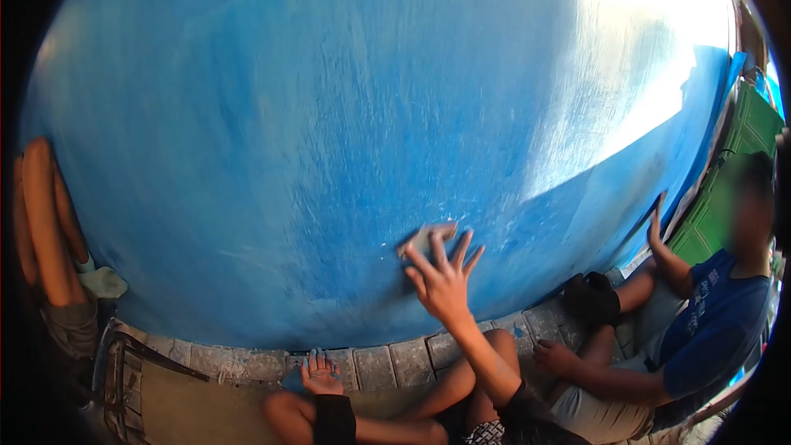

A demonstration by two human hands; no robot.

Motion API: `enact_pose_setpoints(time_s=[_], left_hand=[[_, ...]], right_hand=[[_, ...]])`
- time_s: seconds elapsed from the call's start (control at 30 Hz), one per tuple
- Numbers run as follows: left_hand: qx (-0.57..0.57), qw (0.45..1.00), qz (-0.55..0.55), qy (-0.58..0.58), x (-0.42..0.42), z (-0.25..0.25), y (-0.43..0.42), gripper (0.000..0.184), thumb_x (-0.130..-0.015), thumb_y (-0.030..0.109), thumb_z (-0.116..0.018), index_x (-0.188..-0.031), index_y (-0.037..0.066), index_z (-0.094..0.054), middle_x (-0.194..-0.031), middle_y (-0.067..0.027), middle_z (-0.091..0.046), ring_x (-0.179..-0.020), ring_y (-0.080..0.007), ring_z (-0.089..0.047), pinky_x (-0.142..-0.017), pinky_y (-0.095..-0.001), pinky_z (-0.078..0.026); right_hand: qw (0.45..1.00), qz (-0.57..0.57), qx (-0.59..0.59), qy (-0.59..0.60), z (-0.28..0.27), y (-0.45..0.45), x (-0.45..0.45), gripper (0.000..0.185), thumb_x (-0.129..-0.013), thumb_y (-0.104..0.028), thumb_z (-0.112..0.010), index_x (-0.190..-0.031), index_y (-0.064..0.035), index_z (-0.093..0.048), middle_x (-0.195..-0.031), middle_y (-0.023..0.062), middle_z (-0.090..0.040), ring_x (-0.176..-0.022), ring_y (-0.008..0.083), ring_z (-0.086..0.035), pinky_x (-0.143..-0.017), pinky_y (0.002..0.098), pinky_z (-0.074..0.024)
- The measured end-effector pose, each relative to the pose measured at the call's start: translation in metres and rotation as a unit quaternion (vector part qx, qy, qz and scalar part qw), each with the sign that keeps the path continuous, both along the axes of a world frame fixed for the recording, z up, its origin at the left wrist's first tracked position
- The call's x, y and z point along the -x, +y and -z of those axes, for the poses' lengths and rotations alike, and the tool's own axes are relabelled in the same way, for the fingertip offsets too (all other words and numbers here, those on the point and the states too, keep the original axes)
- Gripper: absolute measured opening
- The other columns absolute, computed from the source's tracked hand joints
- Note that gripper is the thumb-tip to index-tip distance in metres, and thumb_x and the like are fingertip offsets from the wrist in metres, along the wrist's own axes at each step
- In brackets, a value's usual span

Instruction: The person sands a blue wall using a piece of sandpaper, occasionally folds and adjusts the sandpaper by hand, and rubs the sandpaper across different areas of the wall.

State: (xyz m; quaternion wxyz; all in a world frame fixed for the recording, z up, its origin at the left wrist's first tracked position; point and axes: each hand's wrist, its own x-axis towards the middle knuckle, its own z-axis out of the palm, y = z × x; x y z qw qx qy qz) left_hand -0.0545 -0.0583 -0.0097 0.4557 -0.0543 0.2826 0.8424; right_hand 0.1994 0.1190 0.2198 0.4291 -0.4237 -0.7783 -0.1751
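My right hand (445, 284) presses a small brownish sanding block (428, 239) flat against the blue wall (247, 156), its fingers spread over the block. Around it the paint looks scuffed, with pale specks and scratch marks. Low on the left, my left hand (321, 375) rests palm up beside my bent knee, its fingers apart and nothing in it. Bluish smudges show on its fingertips. Next to that hand lies a small blue patch (292, 379) on the ground; I cannot make out what it is.
To the right sits a person in a blue shirt (717, 313), one hand (656, 227) against the wall. At far left are another person's legs (49, 222) and a dark metal frame (124, 354). Paving bricks (375, 369) run along the wall's foot. A green panel (709, 206) stands at right.
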Motion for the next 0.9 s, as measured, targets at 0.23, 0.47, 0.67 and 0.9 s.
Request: enact_pose_setpoints(time_s=[0.23,0.47,0.67,0.9], left_hand=[[-0.007,0.999,-0.052,0.007,0.005,0.011,-0.001,0.043,-0.094,0.039,-0.059,-0.125,0.010,-0.059,-0.118,-0.0023,-0.065,-0.092,-0.0194,-0.060,-0.069,-0.0363,-0.046],[-0.016,0.996,-0.019,0.081,0.010,0.016,-0.002,0.042,-0.093,0.037,-0.061,-0.125,0.009,-0.058,-0.118,-0.0017,-0.065,-0.091,-0.0188,-0.061,-0.065,-0.0346,-0.045],[0.069,0.997,-0.032,0.020,-0.007,-0.006,0.004,0.043,-0.091,0.038,-0.061,-0.123,0.009,-0.058,-0.114,-0.0009,-0.065,-0.087,-0.0197,-0.061,-0.056,-0.0351,-0.042],[0.038,0.997,-0.040,0.048,0.000,0.007,0.009,0.045,-0.091,0.038,-0.062,-0.122,0.007,-0.059,-0.117,-0.0020,-0.066,-0.094,-0.0199,-0.063,-0.056,-0.0350,-0.043]], right_hand=[[0.992,-0.003,-0.040,0.121,-0.129,0.005,0.012,0.050,-0.097,-0.042,-0.058,-0.145,-0.0315,-0.051,-0.161,0.0117,-0.028,-0.146,0.0557,-0.003,-0.109,0.0742,0.0047],[0.990,0.002,0.110,0.093,0.116,-0.023,0.012,0.048,-0.095,-0.042,-0.060,-0.139,-0.0242,-0.058,-0.157,0.0214,-0.031,-0.142,0.0622,-0.005,-0.108,0.0765,0.0002],[0.991,-0.013,0.107,0.082,0.095,-0.018,-0.005,0.044,-0.096,-0.044,-0.058,-0.139,-0.0357,-0.056,-0.153,0.0130,-0.041,-0.144,0.0600,-0.005,-0.107,0.0773,0.0011],[0.991,-0.019,-0.048,0.120,-0.157,0.010,-0.017,0.055,-0.095,-0.039,-0.061,-0.147,-0.0338,-0.047,-0.162,0.0100,-0.025,-0.146,0.0560,-0.006,-0.108,0.0762,-0.0010]])
